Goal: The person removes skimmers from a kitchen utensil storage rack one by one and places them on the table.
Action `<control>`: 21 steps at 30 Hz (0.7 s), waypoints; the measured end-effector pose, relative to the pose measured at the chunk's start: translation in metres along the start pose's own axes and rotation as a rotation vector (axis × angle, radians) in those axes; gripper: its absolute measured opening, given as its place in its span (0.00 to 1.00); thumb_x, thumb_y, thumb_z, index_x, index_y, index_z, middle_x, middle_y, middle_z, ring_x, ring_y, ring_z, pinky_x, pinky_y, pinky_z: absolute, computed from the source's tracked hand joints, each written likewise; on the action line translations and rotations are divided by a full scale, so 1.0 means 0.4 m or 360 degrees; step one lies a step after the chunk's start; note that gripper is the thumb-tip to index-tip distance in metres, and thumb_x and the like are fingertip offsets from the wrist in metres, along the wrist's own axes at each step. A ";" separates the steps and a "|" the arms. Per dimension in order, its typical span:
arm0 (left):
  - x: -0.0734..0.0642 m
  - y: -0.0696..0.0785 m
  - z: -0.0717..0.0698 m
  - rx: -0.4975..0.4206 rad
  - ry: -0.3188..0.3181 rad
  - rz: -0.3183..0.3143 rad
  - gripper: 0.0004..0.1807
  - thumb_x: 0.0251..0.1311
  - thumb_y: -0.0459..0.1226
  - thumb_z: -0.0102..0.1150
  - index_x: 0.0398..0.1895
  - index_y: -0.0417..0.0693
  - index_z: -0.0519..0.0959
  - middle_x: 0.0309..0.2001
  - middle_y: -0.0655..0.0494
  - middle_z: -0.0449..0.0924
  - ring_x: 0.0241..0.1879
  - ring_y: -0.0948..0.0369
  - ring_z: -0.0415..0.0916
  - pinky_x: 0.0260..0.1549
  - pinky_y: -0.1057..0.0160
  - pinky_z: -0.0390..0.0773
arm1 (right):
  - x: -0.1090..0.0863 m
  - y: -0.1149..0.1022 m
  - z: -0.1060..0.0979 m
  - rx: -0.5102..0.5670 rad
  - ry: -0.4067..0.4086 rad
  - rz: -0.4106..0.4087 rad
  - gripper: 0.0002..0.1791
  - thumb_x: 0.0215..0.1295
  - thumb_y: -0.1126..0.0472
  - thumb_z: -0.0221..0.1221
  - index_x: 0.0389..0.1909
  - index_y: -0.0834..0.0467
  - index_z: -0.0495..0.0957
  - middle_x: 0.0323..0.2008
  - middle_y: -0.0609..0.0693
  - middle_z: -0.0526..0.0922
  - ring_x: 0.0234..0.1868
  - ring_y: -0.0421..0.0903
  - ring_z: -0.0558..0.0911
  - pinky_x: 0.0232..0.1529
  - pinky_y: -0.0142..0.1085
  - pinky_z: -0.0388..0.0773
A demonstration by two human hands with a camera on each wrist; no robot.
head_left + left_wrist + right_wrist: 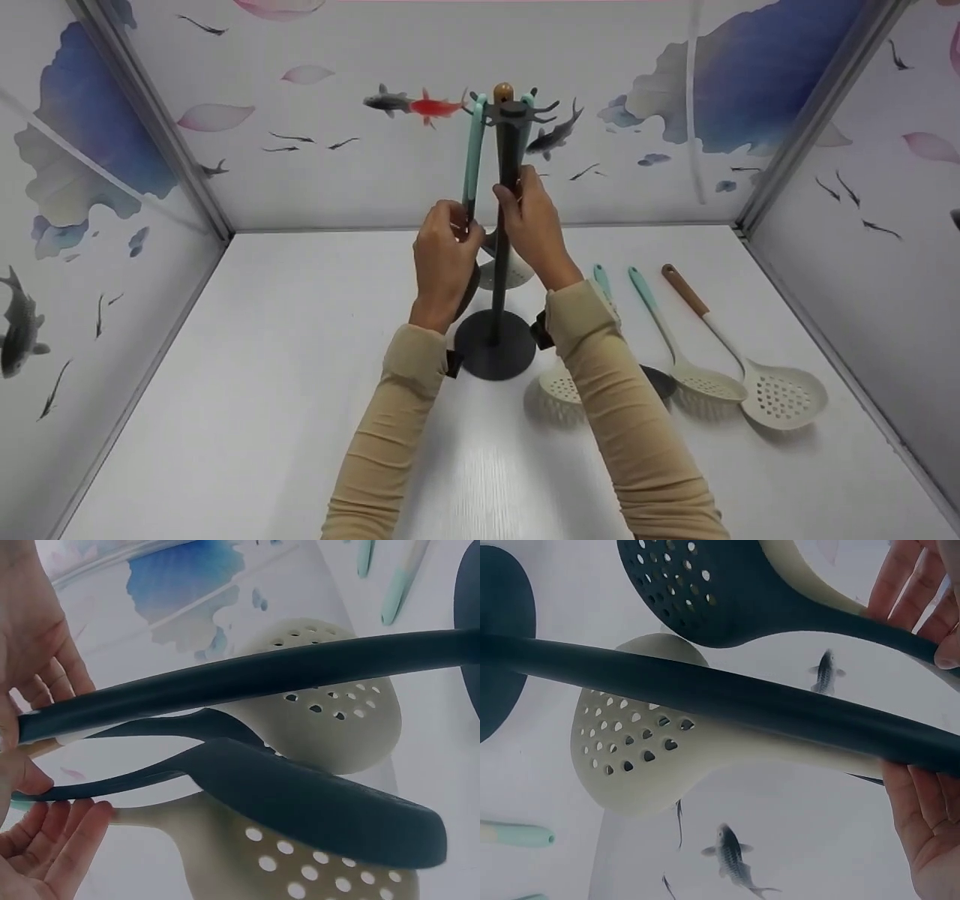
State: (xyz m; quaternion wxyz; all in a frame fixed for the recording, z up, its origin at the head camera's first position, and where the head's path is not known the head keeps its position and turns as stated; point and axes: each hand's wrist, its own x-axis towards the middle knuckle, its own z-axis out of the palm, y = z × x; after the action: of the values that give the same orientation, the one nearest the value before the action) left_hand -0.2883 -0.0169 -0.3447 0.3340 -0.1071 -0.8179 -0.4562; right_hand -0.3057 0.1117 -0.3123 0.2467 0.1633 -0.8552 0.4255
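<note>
Between both hands stands a dark utensil rack [496, 358] with a round base, upright pole and ring of hooks on top. My left hand [444, 259] pinches the neck of a dark skimmer [705, 596], whose mint handle [474, 154] hangs from the left hooks. A cream perforated skimmer lies close behind it in the right wrist view. My right hand [536, 229] grips the pole, thumb in front. Behind the pole hangs another cream skimmer [645, 742] with a perforated head, and a dark neck shows near it in the left wrist view.
To the right on the white table lie a brown-handled cream skimmer [786, 397], a mint-handled one [709, 381] and another cream perforated head [561, 386]. My right forearm partly covers a dark utensil [658, 381]. Printed panels [300, 172] enclose the table at the back and sides.
</note>
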 end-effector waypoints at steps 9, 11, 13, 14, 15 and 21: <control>-0.012 0.013 -0.008 -0.0016 -0.0022 0.0021 0.10 0.55 0.31 0.55 0.40 0.40 0.74 0.35 0.51 0.75 0.31 0.61 0.76 0.31 0.66 0.76 | -0.002 0.000 0.002 0.0021 0.0007 -0.0007 0.17 0.71 0.54 0.46 0.48 0.64 0.65 0.34 0.57 0.73 0.32 0.50 0.73 0.36 0.43 0.72; -0.015 0.012 -0.009 0.0001 -0.0016 0.0033 0.10 0.55 0.31 0.54 0.41 0.40 0.74 0.36 0.51 0.75 0.31 0.61 0.76 0.30 0.66 0.77 | -0.002 0.001 0.003 0.0008 0.0016 -0.0023 0.17 0.71 0.54 0.46 0.48 0.64 0.66 0.34 0.57 0.73 0.33 0.50 0.73 0.37 0.43 0.72; -0.018 0.010 -0.010 0.0015 -0.0003 0.0044 0.10 0.56 0.31 0.54 0.41 0.40 0.74 0.36 0.50 0.76 0.31 0.61 0.76 0.30 0.66 0.77 | -0.002 0.000 0.004 -0.0007 0.0024 -0.0031 0.17 0.71 0.54 0.46 0.48 0.65 0.66 0.35 0.58 0.73 0.33 0.50 0.74 0.37 0.43 0.72; -0.018 0.010 -0.010 0.0020 0.0005 0.0050 0.10 0.56 0.31 0.54 0.41 0.40 0.74 0.36 0.50 0.76 0.31 0.61 0.76 0.30 0.66 0.77 | -0.002 0.000 0.004 -0.0012 0.0026 -0.0033 0.17 0.71 0.54 0.46 0.48 0.65 0.66 0.35 0.58 0.73 0.33 0.50 0.74 0.37 0.43 0.72; -0.019 0.010 -0.011 0.0025 0.0013 0.0054 0.10 0.56 0.31 0.54 0.41 0.40 0.74 0.36 0.50 0.76 0.31 0.61 0.76 0.30 0.66 0.77 | -0.002 0.000 0.005 -0.0014 0.0027 -0.0035 0.17 0.71 0.54 0.46 0.48 0.65 0.66 0.35 0.58 0.73 0.33 0.50 0.74 0.38 0.43 0.72; -0.015 0.010 -0.011 0.0017 0.0014 0.0066 0.10 0.55 0.30 0.54 0.41 0.39 0.74 0.36 0.50 0.78 0.32 0.61 0.78 0.31 0.66 0.78 | -0.003 -0.001 0.001 -0.0020 0.0030 -0.0023 0.17 0.71 0.53 0.47 0.48 0.65 0.66 0.35 0.58 0.73 0.33 0.51 0.74 0.38 0.44 0.72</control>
State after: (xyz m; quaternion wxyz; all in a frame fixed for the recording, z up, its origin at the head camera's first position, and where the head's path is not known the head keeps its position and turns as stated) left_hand -0.2799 -0.0175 -0.3444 0.3475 -0.1203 -0.8165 -0.4451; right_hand -0.3046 0.1110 -0.3130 0.2589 0.1638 -0.8543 0.4199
